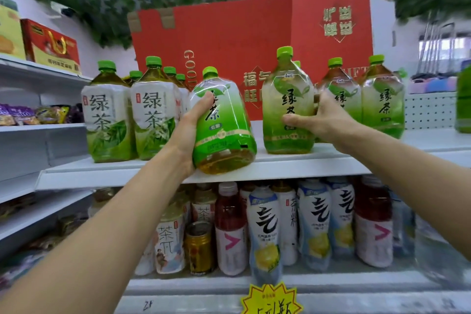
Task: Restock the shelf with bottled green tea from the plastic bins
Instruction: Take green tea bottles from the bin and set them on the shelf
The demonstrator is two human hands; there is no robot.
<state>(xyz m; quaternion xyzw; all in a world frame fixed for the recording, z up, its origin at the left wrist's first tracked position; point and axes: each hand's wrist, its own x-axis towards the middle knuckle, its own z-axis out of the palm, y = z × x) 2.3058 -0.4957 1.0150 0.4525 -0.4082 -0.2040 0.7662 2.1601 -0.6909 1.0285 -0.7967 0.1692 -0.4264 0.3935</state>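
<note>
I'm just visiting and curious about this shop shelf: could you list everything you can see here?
Tilted tea bottle: one, green label, green cap, held over the shelf edge.
Upright tea bottle: one, green label, standing on the top shelf.
Green-label bottles: at least two, right of it on the same shelf.
White-label tea bottles: two in front, more behind, shelf's left end.
Red cartons: two, behind the bottles.
Mixed drinks: many bottles, white, red and pale blue, lower shelf.
Gold can: one, lower shelf.
Yellow price tag: one, bottom edge.
Snack boxes: red and yellow, upper left.
Left hand: grips the tilted bottle.
Right hand: fingers round the upright bottle.
</note>
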